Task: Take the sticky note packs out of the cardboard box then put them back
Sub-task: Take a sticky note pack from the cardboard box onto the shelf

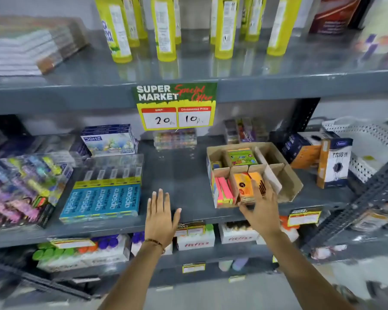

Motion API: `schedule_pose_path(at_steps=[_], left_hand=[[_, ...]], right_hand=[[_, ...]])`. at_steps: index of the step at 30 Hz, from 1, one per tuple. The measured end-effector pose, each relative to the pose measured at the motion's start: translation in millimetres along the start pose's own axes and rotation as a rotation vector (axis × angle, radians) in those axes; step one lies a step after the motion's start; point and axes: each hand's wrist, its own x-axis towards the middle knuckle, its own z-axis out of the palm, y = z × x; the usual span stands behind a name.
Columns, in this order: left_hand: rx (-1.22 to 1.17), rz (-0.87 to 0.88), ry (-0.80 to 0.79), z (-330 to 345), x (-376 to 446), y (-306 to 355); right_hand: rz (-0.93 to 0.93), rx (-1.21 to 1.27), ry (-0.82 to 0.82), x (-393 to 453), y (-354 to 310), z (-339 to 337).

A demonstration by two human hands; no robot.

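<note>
Both hands are up at the grey shelf (184, 175), fingers spread, gripping nothing. Left hand (160, 217) hangs flat over a bare stretch of shelf, well left of the box (287, 184). Right hand (261, 209) is at the box's front edge, its fingertips (261, 186) overlapping the orange packs (244, 186); whether they touch cannot be told.

Sticky note packs sit inside the box, none removed. Orange packs stand upright in the front middle compartment, one showing a dark round mark. Pink packs (223, 189), with yellow-green edges, lean in the front left compartment. A green pack (242, 157) with printed artwork lies in the rear compartment. A small blue-and-yellow item (216, 164), too blurred to identify, sits at the rear left corner.

Box is open-topped brown cardboard, split by cardboard dividers; its right-hand compartments show only bare cardboard. A white flap (272, 179) leans against a divider right of the orange packs. A price sign (176, 106) hangs above and left of the box.
</note>
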Motion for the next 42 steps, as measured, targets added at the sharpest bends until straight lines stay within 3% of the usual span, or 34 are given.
schedule_pose_path(at_steps=[18, 24, 28, 35, 42], left_hand=[[-0.030, -0.040, -0.063, -8, 2, -1], [-0.046, 0.028, 0.155, -37, 7, -34], [-0.023, -0.041, 0.179, -48, 10, -68], [-0.009, 0.018, 0.104, -38, 6, -83], [0.039, 0.026, 0.060, -34, 8, -87]], right_hand=[[0.110, 0.138, 0.125, 5, -6, 7], [0.264, 0.444, 0.366, -11, -51, -24], [0.181, 0.543, 0.423, -2, -109, -36], [0.085, 0.449, 0.219, 40, -199, 33], [0.068, 0.174, -0.078, 71, -189, 91]])
